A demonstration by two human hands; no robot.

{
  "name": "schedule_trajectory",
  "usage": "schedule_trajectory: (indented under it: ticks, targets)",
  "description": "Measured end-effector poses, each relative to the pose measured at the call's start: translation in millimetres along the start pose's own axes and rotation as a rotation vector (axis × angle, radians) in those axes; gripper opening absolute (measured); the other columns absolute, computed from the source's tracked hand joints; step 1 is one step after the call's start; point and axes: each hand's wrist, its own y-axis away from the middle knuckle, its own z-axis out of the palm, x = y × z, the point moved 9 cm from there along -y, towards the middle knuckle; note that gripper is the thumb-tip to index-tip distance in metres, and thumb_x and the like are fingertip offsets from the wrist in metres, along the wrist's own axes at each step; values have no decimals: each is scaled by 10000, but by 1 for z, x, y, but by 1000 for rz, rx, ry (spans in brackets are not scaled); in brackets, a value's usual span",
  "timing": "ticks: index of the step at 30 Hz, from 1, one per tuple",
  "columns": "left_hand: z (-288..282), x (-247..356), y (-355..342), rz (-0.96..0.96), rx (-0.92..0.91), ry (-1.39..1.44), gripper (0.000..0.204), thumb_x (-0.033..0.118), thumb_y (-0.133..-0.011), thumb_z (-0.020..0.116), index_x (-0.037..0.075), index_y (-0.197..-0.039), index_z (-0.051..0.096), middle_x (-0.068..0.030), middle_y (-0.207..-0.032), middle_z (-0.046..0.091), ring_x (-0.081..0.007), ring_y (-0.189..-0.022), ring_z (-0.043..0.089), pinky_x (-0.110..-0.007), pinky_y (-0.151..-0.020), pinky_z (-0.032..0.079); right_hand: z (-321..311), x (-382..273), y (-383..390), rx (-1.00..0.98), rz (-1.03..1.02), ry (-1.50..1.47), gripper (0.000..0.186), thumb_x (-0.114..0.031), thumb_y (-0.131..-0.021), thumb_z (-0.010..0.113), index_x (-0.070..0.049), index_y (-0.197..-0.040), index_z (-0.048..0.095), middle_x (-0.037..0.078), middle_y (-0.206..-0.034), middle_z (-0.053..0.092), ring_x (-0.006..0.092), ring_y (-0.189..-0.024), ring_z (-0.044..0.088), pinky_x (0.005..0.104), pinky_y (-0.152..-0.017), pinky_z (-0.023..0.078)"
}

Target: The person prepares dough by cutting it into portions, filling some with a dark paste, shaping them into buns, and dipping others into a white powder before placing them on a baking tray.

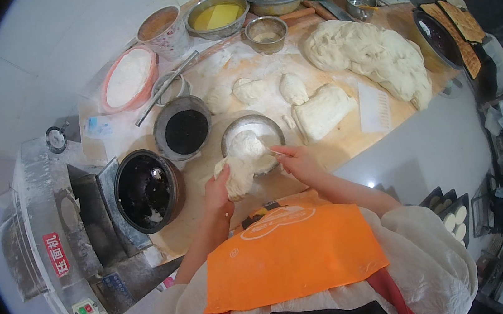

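Observation:
My left hand (218, 192) is closed around a piece of soft dough (240, 180) at the near left edge of a metal bowl (276, 126). White powder (247, 144) lies heaped in this bowl, beside and partly behind the dough. My right hand (301, 163) comes in from the right with its fingers pinched on a thin-handled utensil (274, 151). Its working end is in the powder, so its shape cannot be made out. Beyond the bowl rest several small dough pieces (249, 91). A thick folded slab of dough (324, 112) lies to the right.
A large dough mass (371, 57) fills the back right, near a white scraper (374, 107). On the left stand a bowl of black filling (187, 131), a dark pot (175, 198) and a pink basin of flour (129, 78). A machine (53, 225) borders the table's left.

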Motion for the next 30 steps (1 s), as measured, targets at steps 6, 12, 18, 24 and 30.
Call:
schedule_trajectory:
  ticks: [6,12,18,24,30]
  targets:
    - [-4,-8,2,9,21,-6,411,212,-950,571,-66,-1247,515,-157,-1179,627,-278,-1036,642,-387,-878,524,28,-82,30,132,-686,638,321,-75,-845,570,-11,-1151,643,174,-666,638,316,-581,631,398,-530,496]
    - [-1,-6,14,-5,59,-12,411,209,-938,597,-63,-1238,529,-147,-1154,638,-256,-1010,648,-365,-851,525,25,-61,34,62,-662,838,331,-56,-816,574,-26,-1140,640,171,-665,625,342,-594,621,435,-544,496]
    - [-3,23,21,216,110,-210,405,223,-932,618,-47,-1227,552,-143,-1136,644,-223,-992,652,-336,-822,533,-4,-74,2,102,-779,880,331,-66,-810,600,-82,-1135,656,154,-731,651,334,-653,627,428,-581,503]
    - [-3,16,-25,158,-113,342,415,308,-1004,468,19,-1301,505,-125,-1250,602,-259,-1116,608,-393,-945,499,-11,-68,-3,41,-683,803,286,-68,-808,632,-132,-1077,703,132,-796,681,317,-698,647,399,-618,519]
    - [-2,7,-36,120,-246,519,455,392,-1031,344,71,-1313,500,-97,-1313,570,-277,-1204,551,-429,-1041,429,-24,-13,0,41,-200,328,258,-129,-897,603,-71,-1136,680,70,-681,639,186,-532,565,313,-496,441]
